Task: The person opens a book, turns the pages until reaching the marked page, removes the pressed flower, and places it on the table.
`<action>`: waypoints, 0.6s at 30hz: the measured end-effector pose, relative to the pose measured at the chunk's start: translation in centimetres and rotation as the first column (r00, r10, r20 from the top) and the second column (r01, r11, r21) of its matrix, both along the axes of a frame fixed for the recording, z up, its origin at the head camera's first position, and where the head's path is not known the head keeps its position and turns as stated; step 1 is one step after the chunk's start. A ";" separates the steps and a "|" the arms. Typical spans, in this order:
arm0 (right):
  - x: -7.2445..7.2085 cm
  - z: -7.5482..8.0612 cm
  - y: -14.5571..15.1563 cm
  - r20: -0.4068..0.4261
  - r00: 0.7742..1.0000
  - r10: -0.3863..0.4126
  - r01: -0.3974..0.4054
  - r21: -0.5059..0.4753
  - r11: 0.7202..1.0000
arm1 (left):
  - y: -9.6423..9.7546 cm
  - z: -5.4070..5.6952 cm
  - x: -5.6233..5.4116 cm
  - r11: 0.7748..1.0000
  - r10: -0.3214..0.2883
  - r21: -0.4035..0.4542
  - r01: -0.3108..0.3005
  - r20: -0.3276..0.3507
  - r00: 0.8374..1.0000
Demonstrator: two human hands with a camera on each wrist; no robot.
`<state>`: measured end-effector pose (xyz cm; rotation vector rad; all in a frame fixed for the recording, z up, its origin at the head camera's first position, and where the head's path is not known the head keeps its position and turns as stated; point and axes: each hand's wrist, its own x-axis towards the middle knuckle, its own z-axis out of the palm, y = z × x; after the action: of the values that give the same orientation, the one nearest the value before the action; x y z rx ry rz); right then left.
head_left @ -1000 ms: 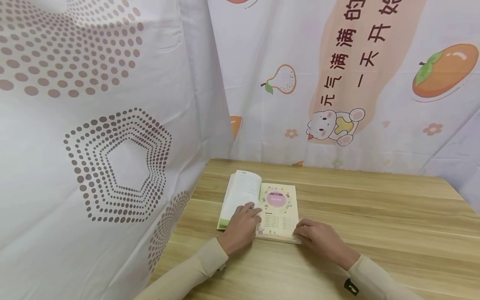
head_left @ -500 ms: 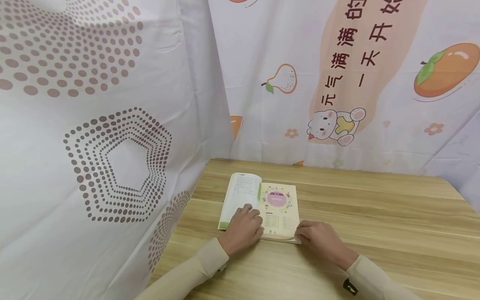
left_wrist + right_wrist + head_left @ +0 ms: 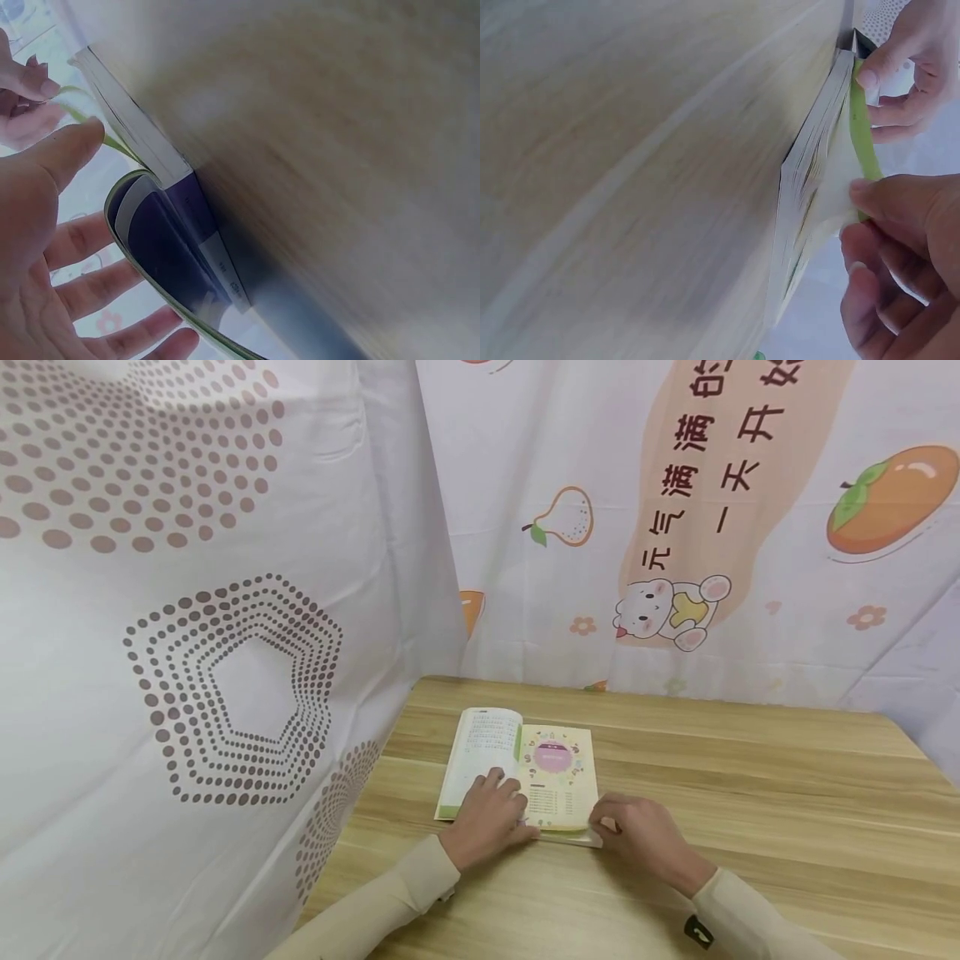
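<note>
An open book lies on the table, its left page (image 3: 487, 743) white with printed lines and its right page (image 3: 555, 785) cream with a pink round emblem. My left hand (image 3: 487, 818) rests on the lower left page, fingers spread, thumb over the lower edge near the spine. At the lower right corner my right hand (image 3: 645, 835) pinches a page between thumb and fingers. In the right wrist view that lifted page (image 3: 864, 135) shows a green lower edge and bows up from the page block (image 3: 810, 165). The left wrist view shows the book's dark spine end (image 3: 196, 214).
The wood-grain table (image 3: 750, 785) extends to the right of the book. A white cloth with dotted patterns (image 3: 247, 693) hangs at the left, and a printed cloth with fruit and a bear (image 3: 667, 610) hangs behind the table.
My left hand has shifted slightly on the left page, which lies flatter, and its thumb now reaches out to the right. My right hand has lifted the right page's lower corner.
</note>
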<state>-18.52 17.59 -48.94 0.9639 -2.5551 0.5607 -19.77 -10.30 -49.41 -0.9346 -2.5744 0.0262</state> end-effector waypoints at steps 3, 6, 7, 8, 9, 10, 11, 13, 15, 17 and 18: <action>0.0 0.1 0.0 0.029 0.998 -0.046 0.046 0.004 0.999 | 0.0 0.1 0.0 1.000 -0.004 0.017 0.004 -0.021 1.000; 0.1 0.2 0.0 0.055 0.995 -0.078 0.078 0.008 0.997 | 0.1 0.2 0.0 1.000 0.002 0.023 -0.001 -0.043 0.999; 0.1 0.2 0.0 0.061 0.995 -0.081 0.081 0.002 0.997 | 0.1 0.2 0.0 1.000 0.005 0.025 -0.004 -0.048 0.999; 0.1 0.3 0.0 0.067 0.994 -0.085 0.085 -0.002 0.996 | 0.1 0.2 -0.1 0.999 0.008 0.033 -0.006 -0.055 0.998; 0.1 0.3 0.0 0.074 0.993 -0.089 0.089 -0.004 0.996 | 0.1 0.2 -0.2 0.999 0.013 0.044 -0.010 -0.064 0.998; 0.1 0.4 0.0 0.078 0.993 -0.093 0.094 -0.003 0.996 | 0.1 0.2 -0.2 0.998 0.020 0.053 -0.016 -0.078 0.997; 0.1 0.3 0.0 0.077 0.993 -0.095 0.095 0.000 0.995 | 0.1 0.2 -0.2 0.997 0.026 0.071 -0.020 -0.092 0.995; 0.1 0.2 0.1 0.066 0.994 -0.086 0.085 0.011 0.996 | 0.1 0.1 -0.3 0.994 0.040 0.110 -0.026 -0.128 0.991; 0.1 0.1 0.1 0.043 0.997 -0.066 0.065 0.021 0.998 | 0.0 0.0 -0.4 0.988 0.054 0.151 -0.030 -0.159 0.986; 0.1 0.0 0.2 0.015 0.999 -0.036 0.035 0.025 0.999 | -0.1 0.0 -0.5 0.982 0.059 0.189 -0.024 -0.177 0.983; 0.1 -0.1 0.2 0.005 1.000 -0.020 0.020 0.023 1.000 | -0.1 0.1 -0.5 0.979 0.060 0.202 -0.021 -0.186 0.981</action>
<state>-18.39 17.81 -49.04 0.9450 -2.5784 0.5302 -20.30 -10.41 -49.34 -0.7657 -2.3667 -0.1225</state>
